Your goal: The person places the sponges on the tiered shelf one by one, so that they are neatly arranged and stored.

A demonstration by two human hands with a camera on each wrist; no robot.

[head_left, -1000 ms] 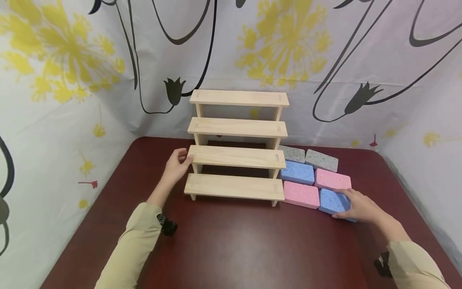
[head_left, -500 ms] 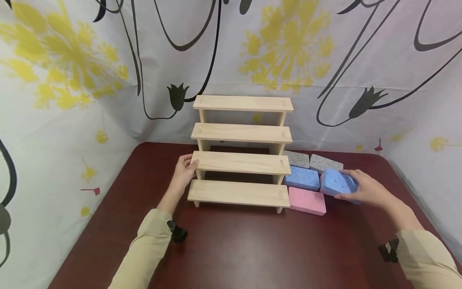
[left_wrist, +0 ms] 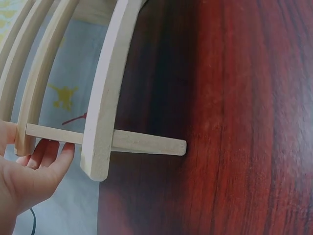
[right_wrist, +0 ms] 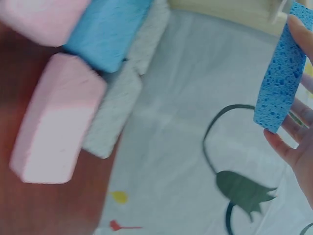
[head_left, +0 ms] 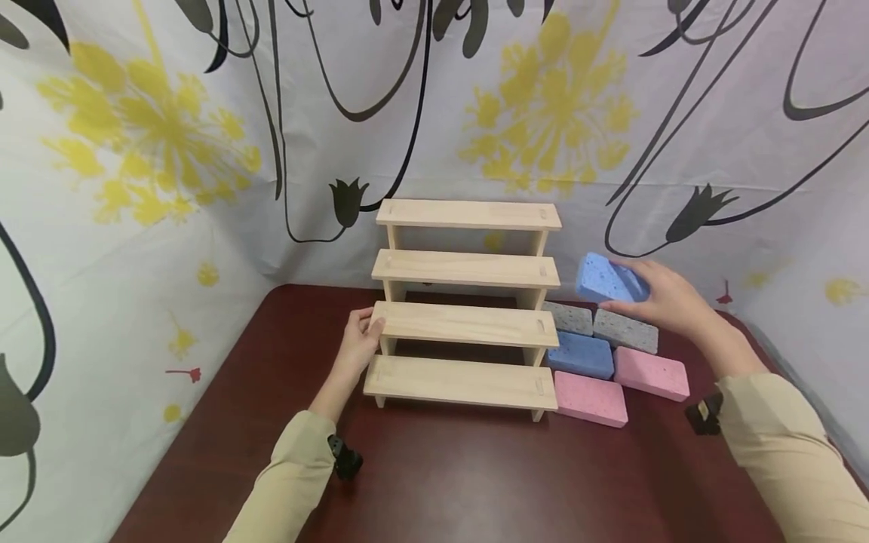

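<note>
My right hand [head_left: 668, 296] holds a blue sponge [head_left: 607, 279] up in the air, above the two grey sponges at the table's back right. In the right wrist view the thumb and fingers pinch this porous blue sponge [right_wrist: 281, 78] by its edges. My left hand [head_left: 357, 343] grips the left end of a four-step wooden display shelf [head_left: 465, 324] at its second step from the bottom. In the left wrist view the thumb is at the step's edge, and the other fingers of the left hand [left_wrist: 36, 178] curl beneath, by the side support.
Right of the shelf lie a blue sponge [head_left: 580, 356], two pink sponges [head_left: 652, 373] and two grey sponges [head_left: 626, 330], packed close together. They rest on a dark red wooden table [head_left: 462, 475]. A white cloth with a flower print [head_left: 305, 151] hangs behind and at both sides.
My right hand has lifted the blue sponge from the front right of the group, up and back past the pink one. My left hand stays on the shelf; the head view has tilted upward slightly.
</note>
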